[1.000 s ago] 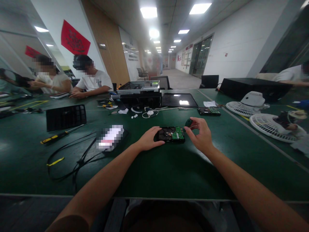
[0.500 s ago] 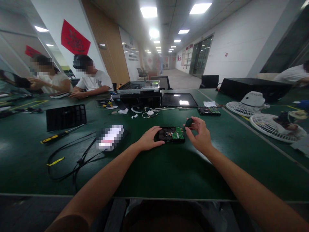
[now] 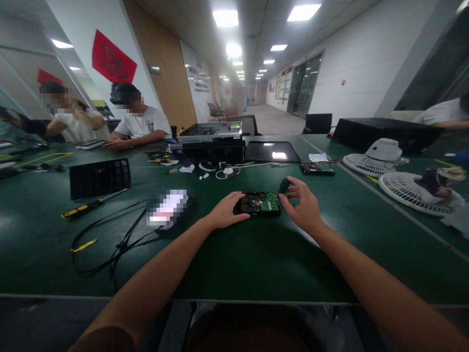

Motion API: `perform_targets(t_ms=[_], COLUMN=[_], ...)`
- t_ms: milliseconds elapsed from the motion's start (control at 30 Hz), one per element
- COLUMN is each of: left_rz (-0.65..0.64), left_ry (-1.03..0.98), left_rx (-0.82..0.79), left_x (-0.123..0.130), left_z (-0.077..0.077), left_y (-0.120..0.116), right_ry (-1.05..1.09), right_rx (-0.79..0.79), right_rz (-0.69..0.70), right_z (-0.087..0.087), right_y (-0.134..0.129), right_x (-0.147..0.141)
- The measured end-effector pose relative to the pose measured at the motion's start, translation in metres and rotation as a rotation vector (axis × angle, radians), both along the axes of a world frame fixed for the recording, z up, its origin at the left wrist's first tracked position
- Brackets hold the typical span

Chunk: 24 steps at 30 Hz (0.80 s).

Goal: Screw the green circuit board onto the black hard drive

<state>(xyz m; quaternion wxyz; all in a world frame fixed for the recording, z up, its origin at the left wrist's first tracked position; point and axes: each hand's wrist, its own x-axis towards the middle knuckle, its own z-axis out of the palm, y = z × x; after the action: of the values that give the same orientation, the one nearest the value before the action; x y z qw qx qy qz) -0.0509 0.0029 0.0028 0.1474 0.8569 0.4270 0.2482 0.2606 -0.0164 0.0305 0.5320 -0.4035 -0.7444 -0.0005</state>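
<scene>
A black hard drive (image 3: 252,202) with a green circuit board (image 3: 270,201) on its right part lies on the green table (image 3: 256,264). My left hand (image 3: 227,210) grips its left end, thumb along the near edge and fingers along the far edge. At the drive's right end, my right hand (image 3: 300,203) pinches a small screwdriver with a dark green handle (image 3: 284,186). The handle stands nearly upright, leaning slightly right. Its tip is too small to make out against the drive's right edge.
A second drive (image 3: 317,168), an open computer case (image 3: 208,142) and a dark panel (image 3: 271,152) stand farther back. White fan parts (image 3: 410,193) are right. Left are a phone (image 3: 167,209), cables (image 3: 120,247), a yellow-black screwdriver (image 3: 82,208) and a black screen (image 3: 100,178).
The dark green handle has tipped more upright and moved slightly left in my right hand. My left hand and the drive have stayed put. A person at the far left has raised an arm.
</scene>
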Motion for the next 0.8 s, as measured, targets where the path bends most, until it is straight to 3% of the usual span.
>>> perform_targets(t_ms=[433,800], left_rz=[0.008,0.007], left_ry=[0.010,0.013], left_rx=[0.003,0.004], left_x=[0.0007,-0.0002], left_z=[-0.0016,-0.0025], left_y=[0.0005,0.0020], right_ry=[-0.026,0.001], right_rx=[0.013,0.053], right_rz=[0.002,0.094], right_z=[-0.0026,0.0030], right_y=[0.0027,0.0005], right_x=[0.0015,0.0005])
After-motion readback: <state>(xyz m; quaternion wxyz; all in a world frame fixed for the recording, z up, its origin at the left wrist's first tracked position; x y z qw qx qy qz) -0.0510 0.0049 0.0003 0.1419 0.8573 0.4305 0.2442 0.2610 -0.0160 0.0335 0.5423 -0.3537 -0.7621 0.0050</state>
